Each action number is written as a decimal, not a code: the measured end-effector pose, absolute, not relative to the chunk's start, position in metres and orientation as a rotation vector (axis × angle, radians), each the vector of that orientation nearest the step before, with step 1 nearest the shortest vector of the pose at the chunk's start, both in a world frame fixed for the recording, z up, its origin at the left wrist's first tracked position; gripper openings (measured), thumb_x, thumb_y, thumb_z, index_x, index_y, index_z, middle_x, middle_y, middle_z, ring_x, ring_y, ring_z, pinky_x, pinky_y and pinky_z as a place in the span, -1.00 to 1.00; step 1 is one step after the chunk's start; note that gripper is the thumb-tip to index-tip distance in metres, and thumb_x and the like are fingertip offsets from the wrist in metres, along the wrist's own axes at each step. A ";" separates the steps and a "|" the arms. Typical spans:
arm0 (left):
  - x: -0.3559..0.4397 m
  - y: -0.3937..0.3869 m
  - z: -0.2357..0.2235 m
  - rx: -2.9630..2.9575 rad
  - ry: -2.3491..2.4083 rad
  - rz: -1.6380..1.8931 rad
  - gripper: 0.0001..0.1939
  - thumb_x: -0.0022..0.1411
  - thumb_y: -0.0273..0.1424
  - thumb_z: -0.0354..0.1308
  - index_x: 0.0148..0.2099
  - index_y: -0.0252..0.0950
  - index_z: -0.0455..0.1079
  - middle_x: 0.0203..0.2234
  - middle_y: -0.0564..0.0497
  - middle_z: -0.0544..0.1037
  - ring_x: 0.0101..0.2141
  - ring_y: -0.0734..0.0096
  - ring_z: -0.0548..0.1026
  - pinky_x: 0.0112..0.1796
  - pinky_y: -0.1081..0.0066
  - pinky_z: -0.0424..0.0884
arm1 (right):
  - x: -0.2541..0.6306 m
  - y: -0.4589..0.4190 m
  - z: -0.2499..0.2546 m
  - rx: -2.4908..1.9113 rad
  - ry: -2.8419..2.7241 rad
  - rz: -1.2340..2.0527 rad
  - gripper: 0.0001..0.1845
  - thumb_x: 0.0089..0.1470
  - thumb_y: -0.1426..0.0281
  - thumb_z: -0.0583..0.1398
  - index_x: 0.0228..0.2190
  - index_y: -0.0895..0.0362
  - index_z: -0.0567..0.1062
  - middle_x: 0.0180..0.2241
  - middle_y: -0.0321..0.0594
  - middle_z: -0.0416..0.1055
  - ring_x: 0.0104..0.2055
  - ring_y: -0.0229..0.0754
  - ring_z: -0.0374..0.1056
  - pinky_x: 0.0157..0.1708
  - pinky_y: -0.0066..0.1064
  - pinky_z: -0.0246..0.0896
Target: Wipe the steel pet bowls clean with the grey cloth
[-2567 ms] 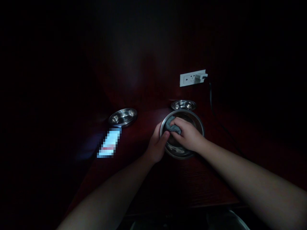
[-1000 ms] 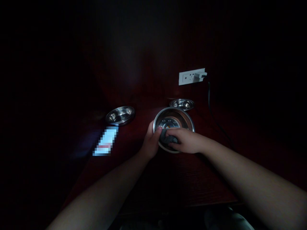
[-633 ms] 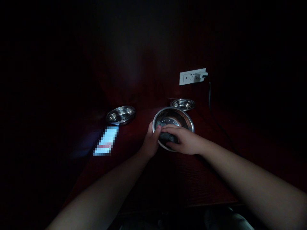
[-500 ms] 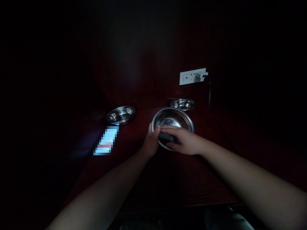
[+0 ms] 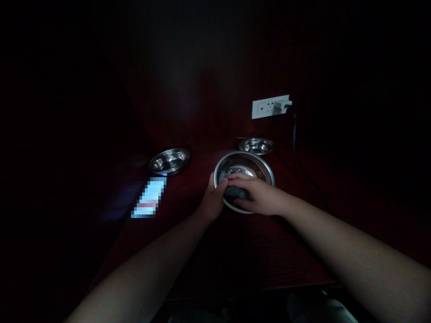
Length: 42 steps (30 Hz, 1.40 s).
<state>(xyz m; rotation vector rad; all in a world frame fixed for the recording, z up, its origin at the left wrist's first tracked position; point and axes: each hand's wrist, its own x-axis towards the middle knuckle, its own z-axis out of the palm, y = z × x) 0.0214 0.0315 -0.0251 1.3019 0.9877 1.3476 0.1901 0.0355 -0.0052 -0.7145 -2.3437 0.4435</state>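
A shiny steel bowl [image 5: 262,172] is tilted toward me over the dark red table. My left hand [image 5: 215,197] grips its left rim, thumb over the edge and fingers behind the outer wall. Inside the bowl my right hand [image 5: 257,195] is closed on a dark grey cloth [image 5: 238,193] with a fine dotted texture, pressed against the near left part of the inner wall. Much of the cloth is hidden under the fingers.
At the left lie stacked steel bowls [image 5: 170,161], with a lit, pixelated phone [image 5: 149,197] in front. Behind the held bowl is another shallow steel bowl [image 5: 256,146]. A white wall socket [image 5: 270,106] holds a plug, whose black cable [image 5: 310,179] runs down across the table's right side.
The bowl has shifted very slightly to the right. My right hand and the cloth have moved a little within it, while my left hand keeps its grip on the rim.
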 end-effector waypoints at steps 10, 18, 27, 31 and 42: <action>0.021 0.034 -0.029 1.303 1.024 1.370 -0.58 0.17 -0.33 0.14 0.09 -0.26 0.29 -0.08 -0.06 0.54 -0.05 0.18 0.48 0.04 0.19 0.33 | 0.196 0.036 0.002 -0.772 -2.463 0.551 -0.72 0.00 0.57 0.18 -0.21 0.12 0.53 -0.19 -0.17 0.46 -0.12 -0.13 0.39 -0.04 -0.22 0.31; 0.022 0.029 -0.024 1.324 1.023 1.368 -0.51 0.20 -0.34 0.10 0.17 -0.29 0.21 -0.05 -0.08 0.54 -0.06 0.19 0.49 0.00 0.22 0.36 | 0.201 0.036 0.007 -1.084 -2.593 0.315 -0.76 -0.12 0.60 0.18 -0.39 0.10 0.54 -0.29 -0.16 0.50 -0.22 -0.05 0.42 -0.16 -0.20 0.30; 0.022 0.028 -0.022 1.355 1.030 1.409 -0.47 0.24 -0.30 0.08 0.22 -0.30 0.15 0.05 -0.12 0.47 0.04 0.17 0.44 0.06 0.21 0.33 | 0.208 0.036 0.019 -1.405 -2.567 0.034 -0.76 -0.08 0.55 0.15 -0.36 0.09 0.54 -0.23 -0.12 0.52 -0.18 0.00 0.44 -0.20 -0.26 0.28; 0.023 0.025 -0.021 1.380 1.068 1.399 -0.52 0.28 -0.28 0.04 0.21 -0.30 0.15 0.04 -0.13 0.48 0.02 0.18 0.45 0.06 0.21 0.33 | 0.201 0.030 0.016 -1.196 -2.639 0.247 -0.81 -0.07 0.52 0.17 -0.35 0.11 0.51 -0.23 -0.14 0.50 -0.17 -0.06 0.42 -0.15 -0.28 0.27; 0.024 0.025 -0.024 1.490 0.951 1.403 -0.60 0.33 -0.20 0.01 0.13 -0.27 0.22 -0.03 -0.09 0.50 -0.03 0.26 0.46 0.03 0.27 0.33 | 0.191 0.030 0.007 -0.785 -2.448 0.500 -0.83 0.01 0.53 0.20 -0.28 0.16 0.42 -0.25 -0.14 0.44 -0.19 -0.14 0.35 -0.13 -0.28 0.24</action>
